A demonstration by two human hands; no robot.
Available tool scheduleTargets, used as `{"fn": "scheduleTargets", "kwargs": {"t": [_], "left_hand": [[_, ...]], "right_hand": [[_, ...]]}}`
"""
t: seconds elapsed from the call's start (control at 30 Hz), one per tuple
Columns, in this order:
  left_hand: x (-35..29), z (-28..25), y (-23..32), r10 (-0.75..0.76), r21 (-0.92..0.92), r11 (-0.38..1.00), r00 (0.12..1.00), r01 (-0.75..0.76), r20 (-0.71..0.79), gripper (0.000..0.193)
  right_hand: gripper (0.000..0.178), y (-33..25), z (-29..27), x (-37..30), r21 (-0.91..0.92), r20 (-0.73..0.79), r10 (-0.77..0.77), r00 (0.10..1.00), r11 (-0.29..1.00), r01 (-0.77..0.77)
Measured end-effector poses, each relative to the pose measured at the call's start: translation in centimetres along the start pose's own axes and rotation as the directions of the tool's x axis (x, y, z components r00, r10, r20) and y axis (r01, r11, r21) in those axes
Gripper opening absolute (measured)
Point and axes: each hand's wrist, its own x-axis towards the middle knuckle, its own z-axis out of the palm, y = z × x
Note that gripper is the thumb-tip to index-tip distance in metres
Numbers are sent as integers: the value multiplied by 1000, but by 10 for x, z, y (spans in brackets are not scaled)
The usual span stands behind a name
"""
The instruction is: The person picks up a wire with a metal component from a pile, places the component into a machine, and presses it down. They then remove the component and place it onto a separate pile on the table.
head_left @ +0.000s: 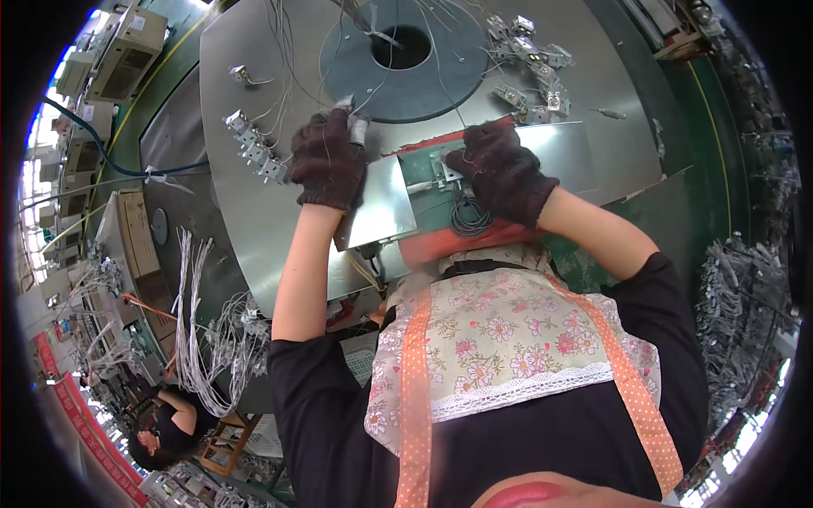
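Left hand [329, 159] in dark knit glove, fingers curled shut on thin white wires [360, 106], keeping them taut. Right hand [501, 169] presses flat on small metal bracket [442, 169], steadying it on grey steel worktop [254, 220]; grip unclear.

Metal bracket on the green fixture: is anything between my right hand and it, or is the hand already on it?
Nothing visible stands between them. The right hand, in a dark glove, rests directly on the metal bracket on the green fixture. The left hand is apart from it, at the steel plate with white wires by its fingers.
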Motion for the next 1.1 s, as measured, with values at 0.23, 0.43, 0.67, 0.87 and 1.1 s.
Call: {"fn": "scheduleTargets", "kwargs": {"t": [0.23,0.43,0.67,0.87,1.1], "left_hand": [[-25,1,38,318,-152,936,948,-317,-18,24],[-33,14,100,492,-179,870,794,-459,356,29],[-41,14,112,448,-209,892,841,-400,303,43],[-50,27,108,431,-127,900,894,-417,118,55],[-51,22,110,373,-125,927,905,-354,204,58]], "right_hand": [[47,-18,11,-10,289,-118,203,972,943,-162],[70,-9,19,-19,356,-154,151,976,930,-88],[48,29,-8,-16,637,-104,-42,994,764,99],[41,106,-38,-31,196,-341,-13,940,977,84],[42,200,-2,-72,105,-98,355,930,933,-345]]}}
